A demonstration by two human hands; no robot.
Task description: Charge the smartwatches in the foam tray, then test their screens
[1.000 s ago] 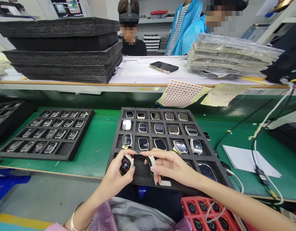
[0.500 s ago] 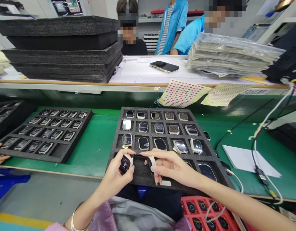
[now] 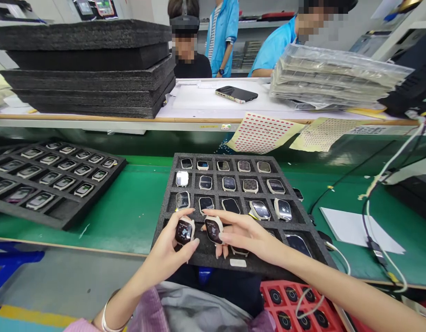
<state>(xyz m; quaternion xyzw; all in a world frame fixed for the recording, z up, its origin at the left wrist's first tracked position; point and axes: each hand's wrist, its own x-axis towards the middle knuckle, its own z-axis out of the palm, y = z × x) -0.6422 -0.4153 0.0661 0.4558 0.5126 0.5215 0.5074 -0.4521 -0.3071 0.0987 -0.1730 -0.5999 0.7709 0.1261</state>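
Note:
A black foam tray [image 3: 296, 221] with several strapless smartwatch bodies in its pockets lies in front of me on the green conveyor belt [image 3: 136, 207]. My left hand [image 3: 169, 251] is closed on a watch body [image 3: 183, 230] with a lit screen, held over the tray's near left pockets. My right hand [image 3: 249, 235] pinches a second watch body [image 3: 213, 229], screen facing me, right beside the first. Both hands hover over the tray's front row.
A second foam tray [image 3: 65, 216] full of watch bodies sits to the left on the belt. Stacked black foam trays [image 3: 91, 69], a phone [image 3: 236, 94], bagged stacks [image 3: 333, 78] and sticker sheets [image 3: 261, 133] are on the raised shelf. Cables [image 3: 375, 230] and paper lie right. People sit opposite.
My right hand lifted its watch body and turned the screen towards me, next to the one in my left hand. The left tray has slid further left along the belt.

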